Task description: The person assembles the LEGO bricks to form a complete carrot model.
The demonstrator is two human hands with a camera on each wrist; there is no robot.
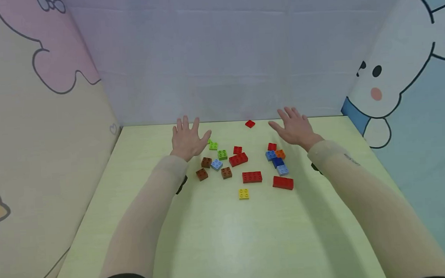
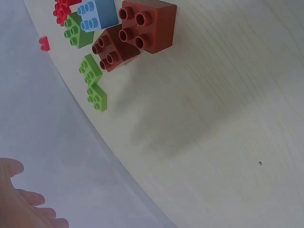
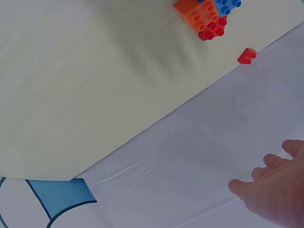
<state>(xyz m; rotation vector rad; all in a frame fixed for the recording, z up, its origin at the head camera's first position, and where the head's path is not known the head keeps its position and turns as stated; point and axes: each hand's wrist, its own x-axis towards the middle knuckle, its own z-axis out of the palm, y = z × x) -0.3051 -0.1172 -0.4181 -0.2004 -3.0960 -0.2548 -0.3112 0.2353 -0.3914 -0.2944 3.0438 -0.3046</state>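
My left hand (image 1: 188, 140) is held over the back left of the table with fingers spread, holding nothing. Nearest to it are light green bricks (image 1: 213, 146) and brown bricks (image 1: 206, 162); the left wrist view shows two brown bricks (image 2: 148, 26) beside a light blue brick (image 2: 98, 14). My right hand (image 1: 295, 129), likewise spread and holding nothing, hovers at the back right. Left of it sit a small red brick (image 1: 272, 146), an orange brick (image 1: 280, 153) and blue bricks (image 1: 277, 163). The right wrist view has the orange brick (image 3: 197, 15) close to a red one.
Between the arms lie long red bricks (image 1: 252, 177) and a yellow brick (image 1: 243, 194). One red brick (image 1: 250, 123) is by the table's back edge. A pale cloth wall (image 1: 218, 62) rises behind, with printed cloth at both sides of the table (image 1: 228, 240).
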